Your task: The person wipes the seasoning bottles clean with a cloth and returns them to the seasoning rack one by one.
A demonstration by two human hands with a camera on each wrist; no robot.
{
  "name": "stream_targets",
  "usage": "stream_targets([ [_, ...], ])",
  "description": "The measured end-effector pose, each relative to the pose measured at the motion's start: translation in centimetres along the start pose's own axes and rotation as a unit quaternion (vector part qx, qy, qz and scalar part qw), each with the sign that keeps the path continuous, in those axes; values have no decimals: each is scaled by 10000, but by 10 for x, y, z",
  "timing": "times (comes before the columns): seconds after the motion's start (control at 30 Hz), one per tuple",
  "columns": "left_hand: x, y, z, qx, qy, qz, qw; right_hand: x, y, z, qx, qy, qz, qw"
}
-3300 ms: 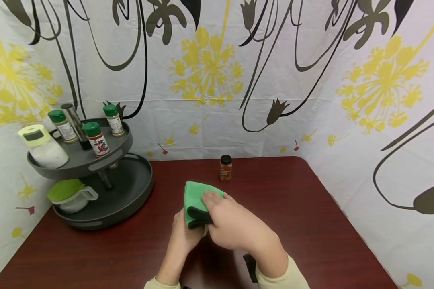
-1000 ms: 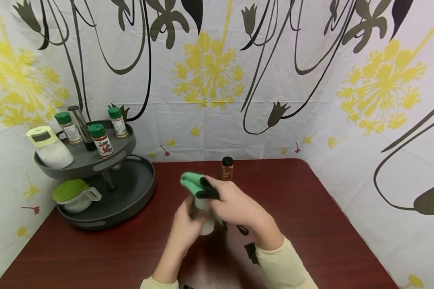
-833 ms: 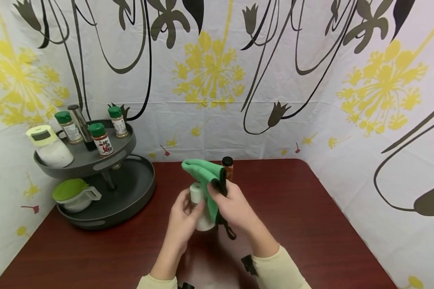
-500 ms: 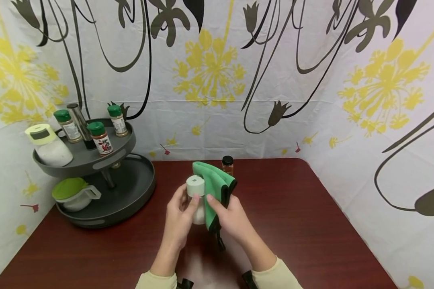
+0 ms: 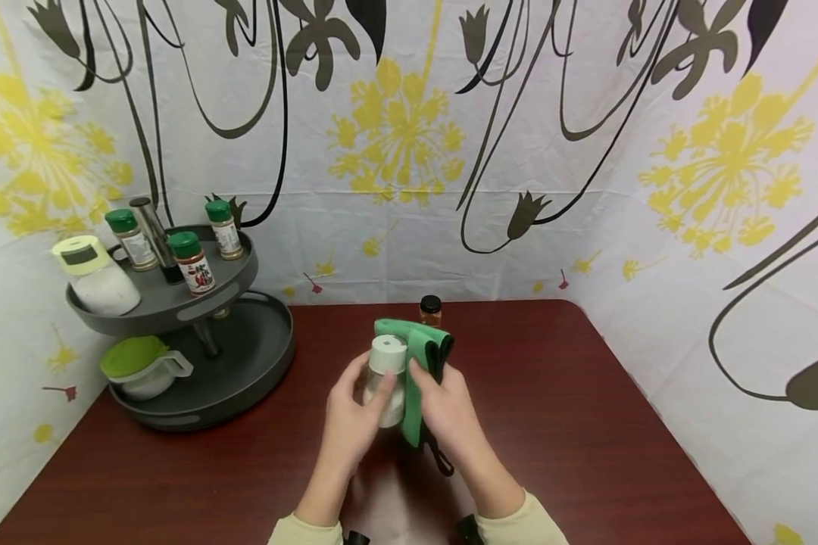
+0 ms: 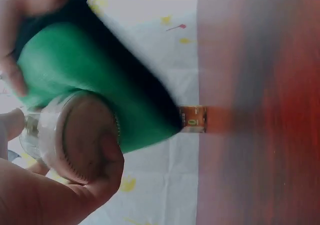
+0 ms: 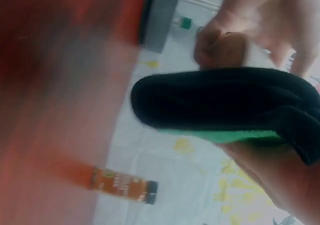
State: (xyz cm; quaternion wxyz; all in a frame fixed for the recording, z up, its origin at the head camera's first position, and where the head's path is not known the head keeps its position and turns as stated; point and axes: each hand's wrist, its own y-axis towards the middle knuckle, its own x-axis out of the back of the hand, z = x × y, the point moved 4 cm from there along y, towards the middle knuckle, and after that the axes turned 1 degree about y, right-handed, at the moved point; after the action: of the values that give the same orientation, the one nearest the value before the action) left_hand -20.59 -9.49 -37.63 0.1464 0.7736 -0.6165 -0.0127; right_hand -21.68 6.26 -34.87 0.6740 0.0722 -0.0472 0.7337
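My left hand (image 5: 351, 416) holds a clear shaker jar (image 5: 389, 378) with a pale green-white lid and white contents, raised over the table. Its round base shows in the left wrist view, with a finger of that hand under it. My right hand (image 5: 448, 405) pinches a folded green cloth (image 5: 414, 409) with black edging and a black loop, thumb in front. The cloth lies against the right side of the jar. From the right wrist, its dark folded edge (image 7: 220, 97) covers much of the view and hides part of the jar.
A small spice jar (image 5: 431, 311) with a black cap stands at the back of the dark red table (image 5: 552, 393), partly behind the cloth. At left, a two-tier grey rack (image 5: 273, 344) carries green-capped spice jars, a metal cylinder, a white bottle and a green-lidded pot (image 5: 143, 371).
The cloth covered the jar's top earlier; it has slid off to the right side, baring the lid. My right hand has turned and lowered, its thumb now facing the jar.
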Motion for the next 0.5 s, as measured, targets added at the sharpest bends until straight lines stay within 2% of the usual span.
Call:
stream_targets([
  [0.13, -2, -1, -3, -226, 97, -70, 9997, 2, -5, 12, 461, 632, -379, 9962],
  [0.23, -2, -1, -6, -364, 64, -148, 9992, -2, -9, 13, 845, 717, -558, 9923],
  [0.37, 1, 0, -9, -434, -56, -318, 9985, -12, -12, 0, 1005, 295, -548, 9930],
  [0.5, 5, 1, -13, -555, -140, -500, 9971, -18, -12, -17, 583, -334, -84, 9977],
])
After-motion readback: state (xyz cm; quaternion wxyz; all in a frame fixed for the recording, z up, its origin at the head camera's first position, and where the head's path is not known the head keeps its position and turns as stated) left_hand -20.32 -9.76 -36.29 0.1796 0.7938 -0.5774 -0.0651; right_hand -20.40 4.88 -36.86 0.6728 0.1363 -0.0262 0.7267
